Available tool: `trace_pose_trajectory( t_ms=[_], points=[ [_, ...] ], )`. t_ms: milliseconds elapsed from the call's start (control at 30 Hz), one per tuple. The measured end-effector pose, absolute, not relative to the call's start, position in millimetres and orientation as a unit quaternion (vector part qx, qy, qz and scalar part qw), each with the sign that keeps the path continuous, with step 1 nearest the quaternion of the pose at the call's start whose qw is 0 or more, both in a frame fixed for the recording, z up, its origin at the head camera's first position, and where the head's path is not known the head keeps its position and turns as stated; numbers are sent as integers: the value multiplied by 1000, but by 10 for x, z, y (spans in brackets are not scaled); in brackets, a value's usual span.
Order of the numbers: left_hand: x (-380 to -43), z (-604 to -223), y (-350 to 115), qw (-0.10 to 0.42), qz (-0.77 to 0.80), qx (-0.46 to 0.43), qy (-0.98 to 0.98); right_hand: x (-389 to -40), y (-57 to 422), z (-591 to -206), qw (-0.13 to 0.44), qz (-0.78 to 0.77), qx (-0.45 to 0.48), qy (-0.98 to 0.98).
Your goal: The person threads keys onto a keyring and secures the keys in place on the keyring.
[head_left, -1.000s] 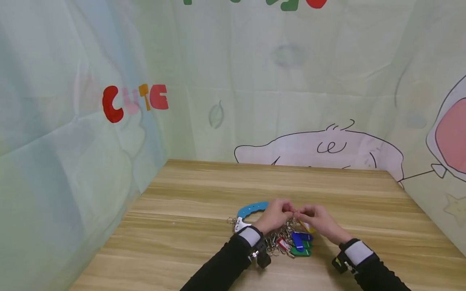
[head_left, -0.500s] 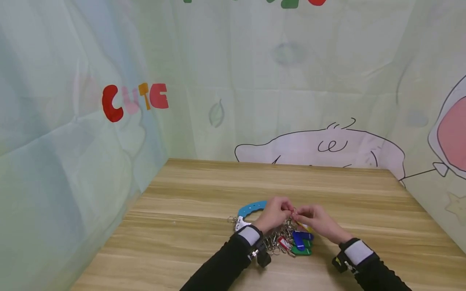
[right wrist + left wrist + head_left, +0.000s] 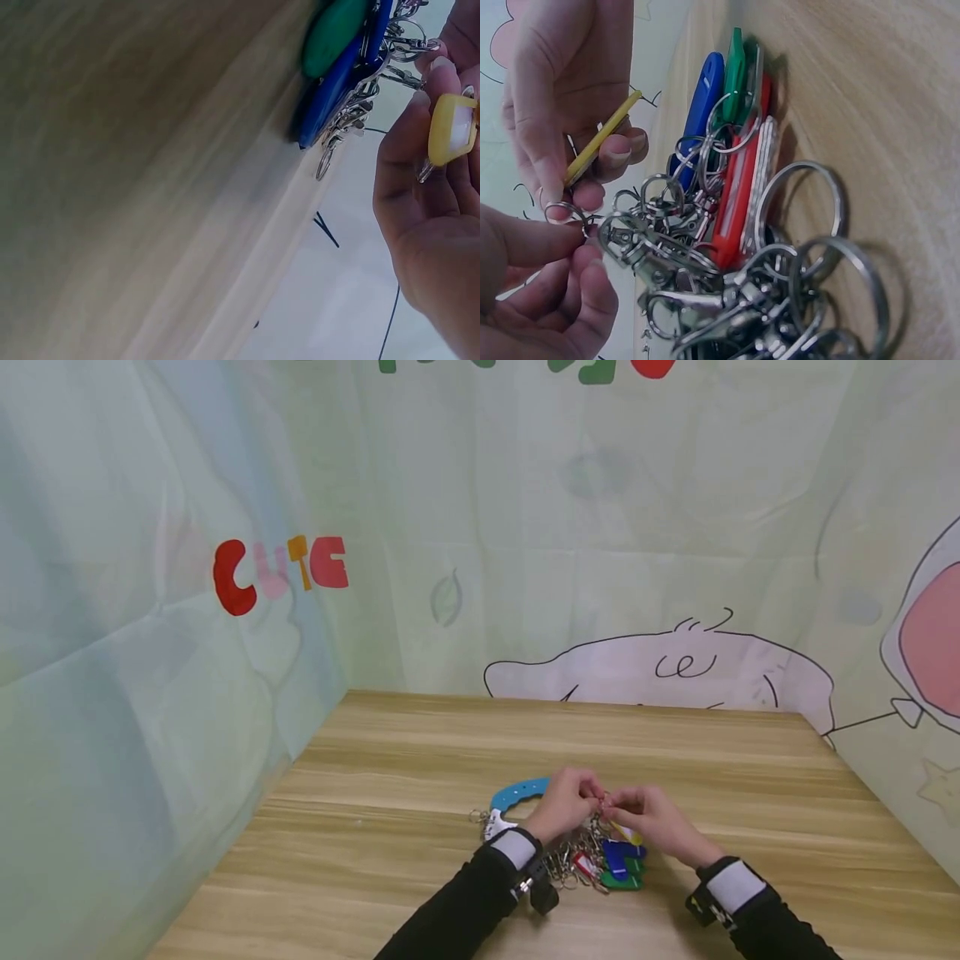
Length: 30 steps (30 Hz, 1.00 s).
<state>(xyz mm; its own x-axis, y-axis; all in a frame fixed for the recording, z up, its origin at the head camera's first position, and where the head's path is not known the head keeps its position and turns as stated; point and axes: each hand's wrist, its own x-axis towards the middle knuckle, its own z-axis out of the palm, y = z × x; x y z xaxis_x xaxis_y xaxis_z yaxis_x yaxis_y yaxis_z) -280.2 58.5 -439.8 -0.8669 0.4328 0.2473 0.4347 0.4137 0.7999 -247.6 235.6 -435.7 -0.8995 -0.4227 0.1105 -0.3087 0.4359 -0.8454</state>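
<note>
My left hand (image 3: 566,802) pinches a small metal key ring (image 3: 566,210) between thumb and forefinger. Meeting it fingertip to fingertip, my right hand (image 3: 656,818) also touches this ring and holds a yellow key tag (image 3: 452,131) among its fingers. A key (image 3: 425,171) pokes out beside the tag, mostly hidden. Below both hands lies a tangle of metal clasps and rings (image 3: 697,277). Blue (image 3: 703,112), green (image 3: 733,75) and red (image 3: 739,195) key tags lie in that heap, with a silver key (image 3: 759,180) against the red one.
A blue curved strip (image 3: 517,792) with a white end piece (image 3: 497,823) lies left of the heap, partly behind my left hand. Small rings (image 3: 477,816) hang at its side. Everything rests on a wooden table (image 3: 375,827), with printed cloth (image 3: 480,527) around it.
My fingertips have drawn slightly closer together at the ring, and the yellow tag has tilted a little lower in my right hand. The heap of clasps stays in place.
</note>
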Motion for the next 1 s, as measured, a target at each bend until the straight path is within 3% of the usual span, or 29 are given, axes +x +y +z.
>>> trace_pose_trajectory(
  t_ms=[333,733,1000],
  points=[
    [-2793,-4415,588,11,-487,-249,-837,-2463,2309,-4397,-16,-458,-254,852],
    [-2790,-4385,605,28,-488,-222,-844,-2432,2231,-4464,-116,-418,-220,874],
    [-2767,-4324,623,28,-482,-197,-853,-2425,2219,-4456,-137,-397,-229,878]
  ],
)
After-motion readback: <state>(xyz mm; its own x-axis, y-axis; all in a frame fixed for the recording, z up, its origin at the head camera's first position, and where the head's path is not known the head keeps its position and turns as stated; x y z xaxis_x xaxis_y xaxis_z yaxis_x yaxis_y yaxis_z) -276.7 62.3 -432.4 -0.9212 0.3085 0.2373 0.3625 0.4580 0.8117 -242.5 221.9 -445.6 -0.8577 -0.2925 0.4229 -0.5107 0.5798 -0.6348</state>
